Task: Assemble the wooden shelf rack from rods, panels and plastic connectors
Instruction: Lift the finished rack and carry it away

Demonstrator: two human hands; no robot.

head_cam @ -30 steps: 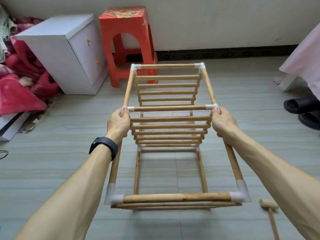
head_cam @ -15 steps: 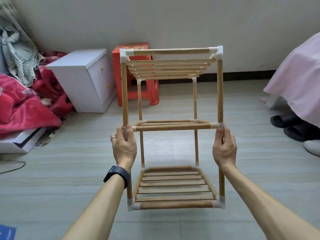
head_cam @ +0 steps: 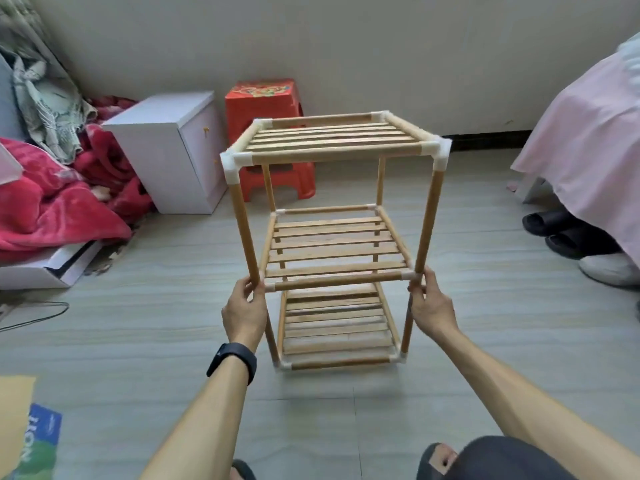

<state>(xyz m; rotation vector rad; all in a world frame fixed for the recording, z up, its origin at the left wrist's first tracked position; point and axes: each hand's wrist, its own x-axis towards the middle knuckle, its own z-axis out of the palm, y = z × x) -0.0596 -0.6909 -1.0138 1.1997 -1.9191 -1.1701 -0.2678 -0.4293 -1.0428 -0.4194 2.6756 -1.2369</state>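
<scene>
The wooden shelf rack (head_cam: 332, 251) stands upright on the grey floor (head_cam: 138, 341), in the middle of the room and just in front of the person. It has three slatted shelves, one above the other, and white plastic connectors (head_cam: 440, 152) join the rods at the corners. Whether the feet press fully on the floor, I cannot tell.

The left hand (head_cam: 244, 313) (it has a black wristband (head_cam: 232, 358) on the wrist) is curled around the front left rod, at the height of the middle shelf. The right hand (head_cam: 431, 308) grips the front right rod at the same height, with its fingers at the connector there.

Behind the rack stand a white cabinet (head_cam: 166, 154) and a red plastic stool (head_cam: 263, 98). A red blanket (head_cam: 52, 209) lies at the left.
</scene>
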